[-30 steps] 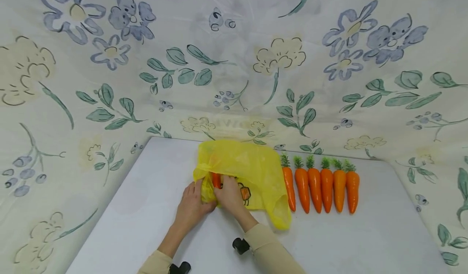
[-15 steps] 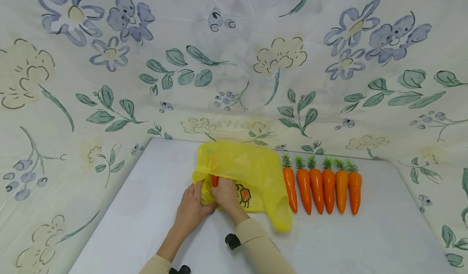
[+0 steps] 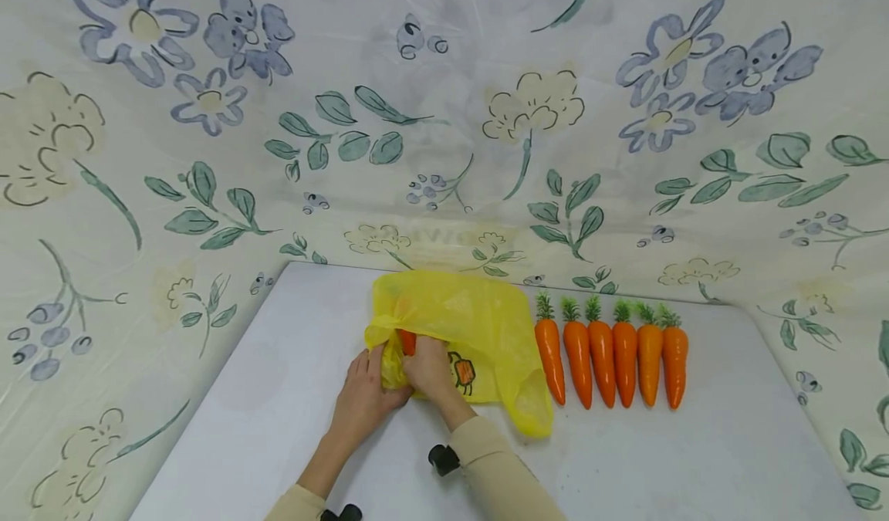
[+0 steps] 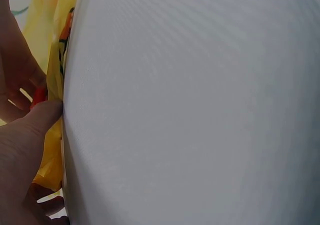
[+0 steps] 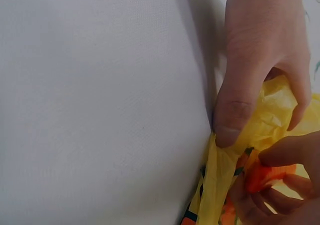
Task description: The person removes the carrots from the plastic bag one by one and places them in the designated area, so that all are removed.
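A yellow plastic bag [image 3: 458, 301] lies on the white table, its mouth facing me. My left hand [image 3: 357, 401] grips the left edge of the mouth; in the right wrist view its thumb [image 5: 231, 117] presses the film. My right hand [image 3: 427, 367] reaches into the mouth, fingertips hidden under the upper layer. It holds an orange-red carrot [image 5: 264, 177], seen between thumb and fingers in the right wrist view. Only a short piece of that carrot shows in the head view. An orange patch shows through the film above it.
Several orange carrots [image 3: 625, 363] with green tops lie in a row right of the bag, the leftmost close beside it. A bag handle [image 3: 531, 413] trails toward me. Floral cloth [image 3: 444, 158] hangs behind the white table [image 3: 243, 397].
My right hand and forearm have shifted slightly left at the bag's mouth, the carrot still in its fingers. My left hand keeps its grip on the edge.
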`<state>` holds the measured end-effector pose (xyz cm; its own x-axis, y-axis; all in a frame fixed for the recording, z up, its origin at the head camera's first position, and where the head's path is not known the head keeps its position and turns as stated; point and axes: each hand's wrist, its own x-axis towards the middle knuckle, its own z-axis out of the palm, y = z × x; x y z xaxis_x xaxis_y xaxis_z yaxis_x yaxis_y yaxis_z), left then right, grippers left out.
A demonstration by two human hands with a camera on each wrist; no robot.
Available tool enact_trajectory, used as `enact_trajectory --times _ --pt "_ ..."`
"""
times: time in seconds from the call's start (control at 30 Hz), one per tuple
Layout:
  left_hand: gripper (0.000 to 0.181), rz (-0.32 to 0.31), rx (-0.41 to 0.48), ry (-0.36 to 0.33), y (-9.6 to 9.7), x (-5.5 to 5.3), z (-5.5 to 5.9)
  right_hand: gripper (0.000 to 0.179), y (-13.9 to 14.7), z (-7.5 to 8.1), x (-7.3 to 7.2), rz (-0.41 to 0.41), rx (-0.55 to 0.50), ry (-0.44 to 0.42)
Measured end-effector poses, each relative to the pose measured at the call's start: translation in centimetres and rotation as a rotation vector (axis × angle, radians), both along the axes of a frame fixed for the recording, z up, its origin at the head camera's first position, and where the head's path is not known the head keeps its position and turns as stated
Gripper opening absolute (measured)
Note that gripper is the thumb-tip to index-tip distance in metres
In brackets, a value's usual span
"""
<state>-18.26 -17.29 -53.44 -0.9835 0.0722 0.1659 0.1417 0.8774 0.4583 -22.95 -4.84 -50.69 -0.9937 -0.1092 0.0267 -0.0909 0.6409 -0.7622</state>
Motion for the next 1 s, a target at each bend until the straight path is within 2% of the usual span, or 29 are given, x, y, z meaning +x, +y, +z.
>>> enact_trajectory --times 0.17,0.53,0.7,0.8,1.0 --pt "0.087 -0.005 -0.003 0.007 0.0 0.0 0.0 0.045 0.2 0.3 0.2 0.0 0.014 0.003" --pt "0.086 -0.024 0.004 0.038 0.2 -0.2 -0.2 0.044 0.9 1.8 1.0 0.026 0.104 0.094" --pt "0.084 -0.027 0.006 0.042 0.2 -0.3 -0.3 0.039 1.7 1.7 1.5 0.039 0.038 0.014" --pt "0.084 -0.032 0.004 0.051 0.3 -0.3 -0.3 0.044 2.4 1.4 1.9 0.043 0.047 -0.02" --pt "0.085 -0.028 -0.038 0.06 0.2 -0.4 -0.1 0.056 3.7 1.3 2.8 0.058 0.07 -0.013"
